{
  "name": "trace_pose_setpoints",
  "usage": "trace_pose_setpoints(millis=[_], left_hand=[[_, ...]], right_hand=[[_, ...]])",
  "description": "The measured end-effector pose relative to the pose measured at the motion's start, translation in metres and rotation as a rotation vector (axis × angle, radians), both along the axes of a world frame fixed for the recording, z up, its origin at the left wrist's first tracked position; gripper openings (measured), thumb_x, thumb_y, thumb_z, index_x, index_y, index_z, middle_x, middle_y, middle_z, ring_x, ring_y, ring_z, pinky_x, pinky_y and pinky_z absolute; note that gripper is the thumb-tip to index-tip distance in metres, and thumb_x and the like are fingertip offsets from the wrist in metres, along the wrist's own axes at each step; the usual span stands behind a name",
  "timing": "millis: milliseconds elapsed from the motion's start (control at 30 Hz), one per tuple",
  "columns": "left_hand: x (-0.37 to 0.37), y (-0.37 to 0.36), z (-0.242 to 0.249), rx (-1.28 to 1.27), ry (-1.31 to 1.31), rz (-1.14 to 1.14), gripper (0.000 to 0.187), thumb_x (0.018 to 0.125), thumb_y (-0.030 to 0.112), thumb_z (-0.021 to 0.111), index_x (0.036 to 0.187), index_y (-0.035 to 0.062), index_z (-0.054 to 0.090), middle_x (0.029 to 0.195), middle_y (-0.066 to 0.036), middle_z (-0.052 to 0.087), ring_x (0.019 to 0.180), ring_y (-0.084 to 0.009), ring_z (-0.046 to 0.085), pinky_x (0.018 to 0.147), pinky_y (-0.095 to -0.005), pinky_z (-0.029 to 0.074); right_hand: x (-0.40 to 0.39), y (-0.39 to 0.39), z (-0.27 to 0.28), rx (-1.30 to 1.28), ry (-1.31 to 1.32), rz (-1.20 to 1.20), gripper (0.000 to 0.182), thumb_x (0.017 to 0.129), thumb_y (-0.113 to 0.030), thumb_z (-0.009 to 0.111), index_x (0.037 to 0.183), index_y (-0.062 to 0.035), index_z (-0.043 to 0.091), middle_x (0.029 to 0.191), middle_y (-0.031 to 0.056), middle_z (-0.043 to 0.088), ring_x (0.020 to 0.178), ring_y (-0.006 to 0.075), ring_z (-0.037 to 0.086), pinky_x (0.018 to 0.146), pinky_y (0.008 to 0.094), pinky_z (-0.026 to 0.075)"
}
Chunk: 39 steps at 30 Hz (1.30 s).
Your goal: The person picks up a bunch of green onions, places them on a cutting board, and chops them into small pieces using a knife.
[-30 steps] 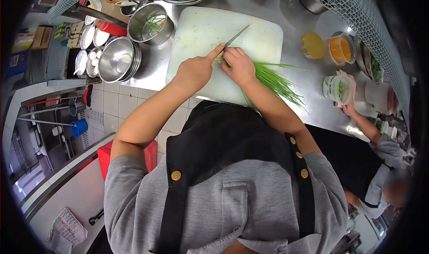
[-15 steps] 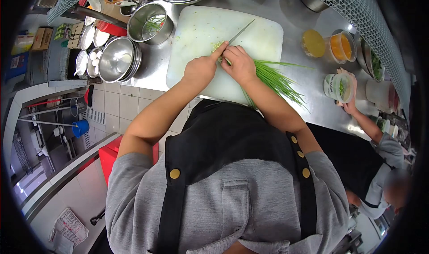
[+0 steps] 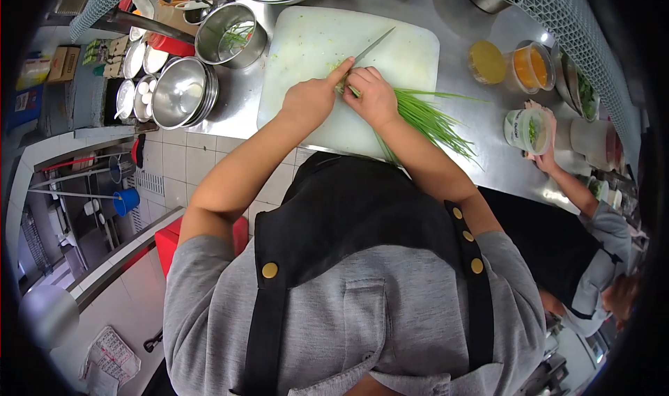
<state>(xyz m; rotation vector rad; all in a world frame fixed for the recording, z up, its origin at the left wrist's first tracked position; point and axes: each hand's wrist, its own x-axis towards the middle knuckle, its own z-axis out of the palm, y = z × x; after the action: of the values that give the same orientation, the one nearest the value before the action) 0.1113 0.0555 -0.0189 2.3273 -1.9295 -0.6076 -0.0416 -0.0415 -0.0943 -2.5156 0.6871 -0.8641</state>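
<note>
While both hands meet over the middle of the white cutting board (image 3: 306, 41), the left hand (image 3: 310, 100) has its grip closed around a knife (image 3: 376, 44), its index finger stretched along the top of the blade. The handle is hidden under the palm. The blade points away from the person and slants to the right, its tip above the board. Just beside it, the right hand (image 3: 371, 96) has a narrow grip, fingers curled, holding the near end of a bunch of long green stalks (image 3: 428, 121). These lie across the right part of the board, their ends fanning past its edge onto the metal desk (image 3: 460, 61). Small pale-green bits (image 3: 333, 67) lie by the left fingertip; whether the blade touches the stalks cannot be made out.

Left of the board stand a metal pot (image 3: 254, 55) with some greens inside and a stack of metal bowls (image 3: 180, 93). To the right are a yellow lid (image 3: 488, 61) and a tub with orange contents (image 3: 531, 67). Nearer the person, a co-worker's hand (image 3: 547, 160) is at a clear tub (image 3: 516, 130) with something green in it.
</note>
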Motion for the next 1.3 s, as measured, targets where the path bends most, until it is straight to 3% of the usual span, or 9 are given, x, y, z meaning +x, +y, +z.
trace_pose_setpoints(millis=[267, 333, 433, 633, 833, 933, 1133, 1267, 1300], left_hand=[[-0.007, -0.001, -0.011, 0.086, 0.010, 0.042, 0.078, 0.097, 0.013, 0.054, 0.165, 0.0372, 0.024, 0.076, -0.018, 0.071, 0.068, -0.0366, 0.070, 0.063, -0.0490, 0.056], [-0.004, -0.005, -0.011, -0.018, 0.008, -0.010, 0.079, 0.097, 0.012, 0.054, 0.165, 0.0354, 0.023, 0.075, -0.018, 0.071, 0.067, -0.0364, 0.070, 0.063, -0.0493, 0.056], [-0.002, 0.003, 0.012, 0.020, -0.014, -0.026, 0.077, 0.097, 0.013, 0.053, 0.165, 0.0340, 0.024, 0.073, -0.017, 0.070, 0.065, -0.0365, 0.070, 0.061, -0.0489, 0.056], [-0.012, 0.000, -0.016, -0.033, -0.014, 0.030, 0.077, 0.096, 0.012, 0.054, 0.165, 0.0335, 0.027, 0.070, -0.016, 0.069, 0.063, -0.0360, 0.069, 0.058, -0.0478, 0.056], [-0.004, 0.013, 0.013, 0.043, -0.020, -0.023, 0.073, 0.100, 0.012, 0.051, 0.165, 0.0360, 0.027, 0.075, -0.016, 0.071, 0.065, -0.0352, 0.071, 0.060, -0.0467, 0.057], [-0.008, 0.018, -0.012, -0.044, -0.006, -0.001, 0.077, 0.097, 0.012, 0.054, 0.165, 0.0349, 0.025, 0.070, -0.016, 0.069, 0.061, -0.0355, 0.069, 0.056, -0.0484, 0.055], [-0.014, 0.000, -0.022, -0.052, -0.004, 0.037, 0.078, 0.097, 0.014, 0.055, 0.165, 0.0364, 0.024, 0.071, -0.016, 0.070, 0.062, -0.0360, 0.069, 0.057, -0.0487, 0.055], [-0.003, 0.000, -0.021, -0.067, 0.052, 0.032, 0.080, 0.099, 0.016, 0.054, 0.165, 0.0420, 0.018, 0.072, -0.017, 0.070, 0.063, -0.0367, 0.069, 0.057, -0.0482, 0.055], [0.000, 0.001, -0.015, -0.043, 0.037, 0.001, 0.072, 0.099, 0.016, 0.054, 0.163, 0.0327, 0.026, 0.074, -0.018, 0.071, 0.065, -0.0372, 0.071, 0.058, -0.0476, 0.056]], right_hand=[[0.002, 0.003, -0.001, 0.002, -0.035, -0.028, 0.016, 0.076, -0.011, 0.076, 0.088, -0.0101, 0.066, 0.099, 0.0015, 0.068, 0.093, 0.0244, 0.063, 0.079, 0.0367, 0.057], [0.000, 0.002, -0.001, -0.010, -0.049, -0.027, 0.016, 0.075, -0.011, 0.076, 0.088, -0.0098, 0.066, 0.098, 0.0019, 0.067, 0.093, 0.0245, 0.063, 0.078, 0.0367, 0.057], [0.000, -0.001, 0.001, -0.015, -0.031, -0.004, 0.016, 0.075, -0.011, 0.076, 0.088, -0.0098, 0.066, 0.098, 0.0024, 0.067, 0.093, 0.0246, 0.063, 0.078, 0.0363, 0.057], [0.001, 0.002, 0.001, -0.009, -0.036, -0.022, 0.016, 0.075, -0.011, 0.076, 0.087, -0.0099, 0.065, 0.096, 0.0028, 0.067, 0.091, 0.0252, 0.062, 0.077, 0.0367, 0.056], [0.001, 0.001, 0.003, 0.010, -0.010, -0.006, 0.017, 0.074, -0.011, 0.076, 0.087, -0.0106, 0.065, 0.092, 0.0027, 0.064, 0.090, 0.0258, 0.062, 0.077, 0.0371, 0.056], [0.002, 0.001, 0.001, -0.001, -0.038, -0.034, 0.017, 0.074, -0.012, 0.076, 0.088, -0.0108, 0.066, 0.092, 0.0029, 0.063, 0.090, 0.0260, 0.062, 0.078, 0.0375, 0.056], [-0.003, 0.002, 0.000, -0.029, 0.007, -0.011, 0.019, 0.075, -0.014, 0.077, 0.089, -0.0113, 0.065, 0.098, 0.0012, 0.065, 0.094, 0.0240, 0.063, 0.080, 0.0374, 0.056], [-0.017, 0.018, 0.016, -0.146, 0.107, 0.016, 0.025, 0.079, -0.018, 0.078, 0.102, -0.0123, 0.069, 0.111, 0.0010, 0.066, 0.103, 0.0226, 0.064, 0.087, 0.0375, 0.056], [-0.020, 0.018, 0.020, -0.153, 0.120, 0.032, 0.028, 0.081, -0.019, 0.077, 0.107, -0.0124, 0.070, 0.114, 0.0013, 0.065, 0.107, 0.0226, 0.064, 0.089, 0.0379, 0.056]])
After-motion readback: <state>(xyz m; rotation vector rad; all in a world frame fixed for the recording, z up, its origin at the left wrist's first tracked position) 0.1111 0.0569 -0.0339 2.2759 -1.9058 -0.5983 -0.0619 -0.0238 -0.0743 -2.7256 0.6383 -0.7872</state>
